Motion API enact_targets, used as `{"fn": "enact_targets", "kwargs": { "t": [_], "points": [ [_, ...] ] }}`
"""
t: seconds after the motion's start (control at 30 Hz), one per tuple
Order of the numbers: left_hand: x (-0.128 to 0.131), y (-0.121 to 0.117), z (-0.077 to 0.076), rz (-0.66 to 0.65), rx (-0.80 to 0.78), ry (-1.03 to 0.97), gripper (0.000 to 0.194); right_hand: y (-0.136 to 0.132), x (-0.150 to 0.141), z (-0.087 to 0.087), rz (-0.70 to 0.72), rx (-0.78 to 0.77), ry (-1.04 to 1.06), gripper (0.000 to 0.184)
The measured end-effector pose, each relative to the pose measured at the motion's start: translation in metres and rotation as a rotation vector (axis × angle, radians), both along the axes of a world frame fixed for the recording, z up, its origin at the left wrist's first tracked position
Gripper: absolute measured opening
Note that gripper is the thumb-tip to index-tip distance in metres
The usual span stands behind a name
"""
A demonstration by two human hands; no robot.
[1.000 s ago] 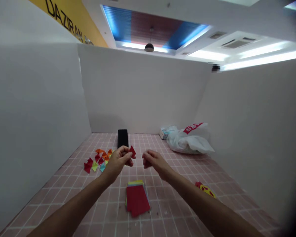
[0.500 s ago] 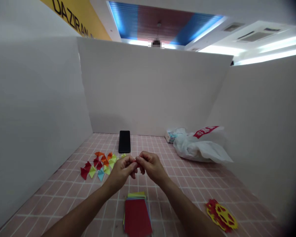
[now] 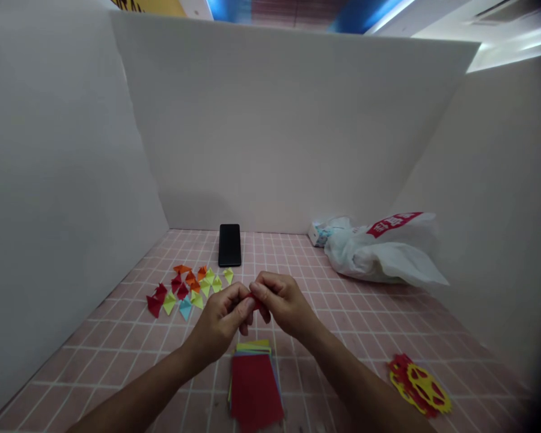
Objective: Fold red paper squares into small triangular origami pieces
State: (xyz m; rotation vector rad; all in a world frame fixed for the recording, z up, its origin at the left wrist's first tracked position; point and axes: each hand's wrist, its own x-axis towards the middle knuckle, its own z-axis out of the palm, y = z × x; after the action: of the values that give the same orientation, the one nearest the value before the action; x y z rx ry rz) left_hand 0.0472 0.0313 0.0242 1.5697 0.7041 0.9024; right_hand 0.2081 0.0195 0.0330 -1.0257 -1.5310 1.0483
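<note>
Between my two hands is a small folded piece of red paper [image 3: 255, 302], mostly covered by the fingers. My left hand [image 3: 229, 316] pinches it from the left, thumb on top. From the other side my right hand [image 3: 283, 300] grips it with thumb and fingers. Just below the hands lies a stack of coloured paper [image 3: 256, 388], a red sheet uppermost with yellow, green and blue edges showing. To the left of my left hand are several small folded paper pieces in red, orange, yellow and light blue [image 3: 185, 308].
A black phone [image 3: 229, 245] lies near the back wall. At the back right a white plastic bag [image 3: 369, 258] rests beside a small box [image 3: 318, 233]. Red and yellow cut-out shapes [image 3: 426, 385] lie at the front right. White panels [image 3: 297, 132] enclose the tiled-pattern tabletop.
The camera view has tilted downward. Both hands remain together on the red paper, and slightly more of it shows between the fingers.
</note>
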Motion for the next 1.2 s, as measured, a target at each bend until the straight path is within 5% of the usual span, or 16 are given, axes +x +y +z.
{"fn": "enact_targets", "kwargs": {
  "t": [0.2, 0.43, 0.63, 0.83, 1.0, 1.2],
  "points": [
    [0.001, -0.007, 0.0, 0.09, 0.008, -0.052, 0.03, -0.004, -0.006, 0.001, 0.029, -0.062, 0.144, 0.042],
    [0.001, -0.013, 0.004, 0.069, 0.079, -0.014, 0.029, -0.01, -0.008, 0.002, -0.11, 0.103, -0.04, 0.046],
    [0.003, -0.013, 0.004, 0.157, -0.017, -0.163, 0.027, -0.008, -0.011, 0.0, 0.072, 0.051, 0.151, 0.029],
    [-0.003, -0.008, 0.006, 0.146, 0.098, -0.082, 0.024, -0.013, -0.004, 0.008, 0.019, 0.148, -0.11, 0.026],
    [-0.003, -0.009, 0.005, 0.217, 0.057, -0.131, 0.026, -0.015, -0.005, 0.01, 0.068, 0.131, -0.097, 0.025],
    [-0.006, -0.007, 0.004, 0.219, 0.11, -0.156, 0.02, -0.021, -0.005, 0.017, -0.035, 0.355, -0.322, 0.022]
  ]
}}
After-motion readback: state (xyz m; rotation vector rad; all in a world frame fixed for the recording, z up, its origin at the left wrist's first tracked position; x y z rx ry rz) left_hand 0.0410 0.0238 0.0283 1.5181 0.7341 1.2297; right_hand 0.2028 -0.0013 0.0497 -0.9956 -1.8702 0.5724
